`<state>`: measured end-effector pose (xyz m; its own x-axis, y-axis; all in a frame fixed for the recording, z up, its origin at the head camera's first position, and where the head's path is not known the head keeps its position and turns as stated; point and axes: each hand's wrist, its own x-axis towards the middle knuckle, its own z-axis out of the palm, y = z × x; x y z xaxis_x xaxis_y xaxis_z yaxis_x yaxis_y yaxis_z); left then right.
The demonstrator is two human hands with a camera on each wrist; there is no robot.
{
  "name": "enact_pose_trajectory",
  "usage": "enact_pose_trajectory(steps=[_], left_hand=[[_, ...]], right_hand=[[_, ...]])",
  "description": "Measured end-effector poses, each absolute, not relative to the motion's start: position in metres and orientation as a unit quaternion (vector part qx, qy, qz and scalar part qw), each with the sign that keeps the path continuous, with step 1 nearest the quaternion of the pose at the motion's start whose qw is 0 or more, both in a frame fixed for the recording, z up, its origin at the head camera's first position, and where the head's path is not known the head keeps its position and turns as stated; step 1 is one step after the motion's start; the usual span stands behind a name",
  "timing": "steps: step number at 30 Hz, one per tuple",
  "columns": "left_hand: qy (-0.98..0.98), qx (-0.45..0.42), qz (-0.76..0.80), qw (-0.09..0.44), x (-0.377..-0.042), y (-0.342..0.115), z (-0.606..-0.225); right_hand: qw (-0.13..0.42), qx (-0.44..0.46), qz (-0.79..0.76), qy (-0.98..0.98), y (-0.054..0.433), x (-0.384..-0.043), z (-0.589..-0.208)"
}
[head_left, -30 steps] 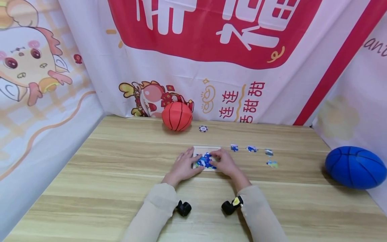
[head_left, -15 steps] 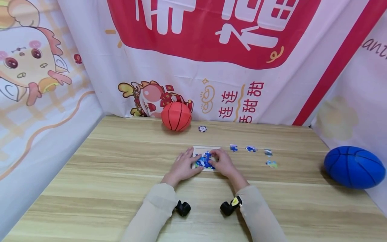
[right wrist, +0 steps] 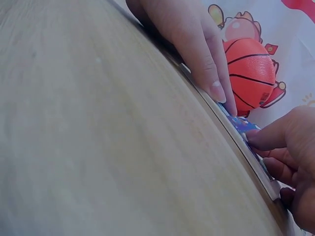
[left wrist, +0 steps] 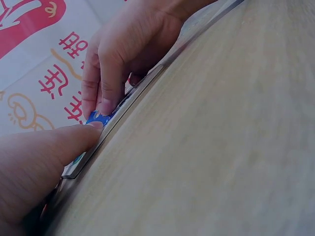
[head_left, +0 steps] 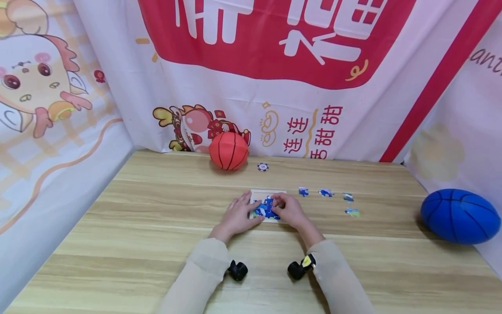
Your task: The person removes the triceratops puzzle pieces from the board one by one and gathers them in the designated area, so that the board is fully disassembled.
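A shallow light puzzle tray [head_left: 268, 191] lies on the table, partly filled with blue jigsaw pieces [head_left: 262, 211]. My left hand [head_left: 236, 217] rests along its left side, fingers extended, with the thumb pressing near the lower edge. From the right, my right hand [head_left: 292, 212] reaches over the tray. Its thumb and bent fingers pinch a blue puzzle piece [left wrist: 98, 117] low over the tray, close to the left thumb in the left wrist view. In the right wrist view, the right thumb sits on the blue puzzle surface [right wrist: 241, 124]; the hand hides the tray's right part.
Several loose puzzle pieces [head_left: 326, 192] lie to the right of the tray. Behind it are a poker chip [head_left: 263, 167] and a red ball [head_left: 229, 151]. A blue ball [head_left: 459, 216] sits at the table's right edge. A printed cloth [head_left: 235, 96] hangs along the back.
The right hand's fingers shift slightly over the tray's right side. My left hand stays in place, and the loose pieces lie as before.
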<state>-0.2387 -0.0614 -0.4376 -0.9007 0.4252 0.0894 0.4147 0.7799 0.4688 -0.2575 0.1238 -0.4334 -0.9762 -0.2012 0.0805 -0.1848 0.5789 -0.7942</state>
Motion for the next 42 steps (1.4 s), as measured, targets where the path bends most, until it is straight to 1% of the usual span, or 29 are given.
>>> enact_pose_trajectory(steps=[5,10,13,20,26,29,34,42], left_hand=[[0.944,0.221,0.246,0.007,-0.239,-0.064,-0.439],[0.944,0.218,0.248,0.010,-0.240,-0.064,-0.441],[0.944,0.216,0.250,0.013,-0.240,-0.063,-0.442],[0.944,0.216,0.251,0.011,-0.239,-0.061,-0.443],[0.944,0.213,0.253,0.013,-0.240,-0.060,-0.442],[0.944,0.213,0.252,0.014,-0.240,-0.060,-0.442],[0.944,0.214,0.250,0.014,-0.240,-0.060,-0.441],[0.945,0.214,0.249,0.013,-0.240,-0.062,-0.440]], right_hand=[[0.009,-0.114,-0.461,0.880,0.127,-0.258,-0.431],[0.007,-0.123,-0.482,0.868,0.147,-0.253,-0.417],[0.003,-0.134,-0.484,0.865,0.169,-0.251,-0.411],[-0.049,-0.147,-0.467,0.870,0.226,-0.249,-0.412],[-0.071,-0.128,-0.447,0.883,0.271,-0.243,-0.415],[-0.069,-0.108,-0.430,0.894,0.289,-0.240,-0.419],[-0.067,-0.105,-0.409,0.904,0.304,-0.239,-0.427],[-0.092,-0.115,-0.385,0.911,0.304,-0.246,-0.441]])
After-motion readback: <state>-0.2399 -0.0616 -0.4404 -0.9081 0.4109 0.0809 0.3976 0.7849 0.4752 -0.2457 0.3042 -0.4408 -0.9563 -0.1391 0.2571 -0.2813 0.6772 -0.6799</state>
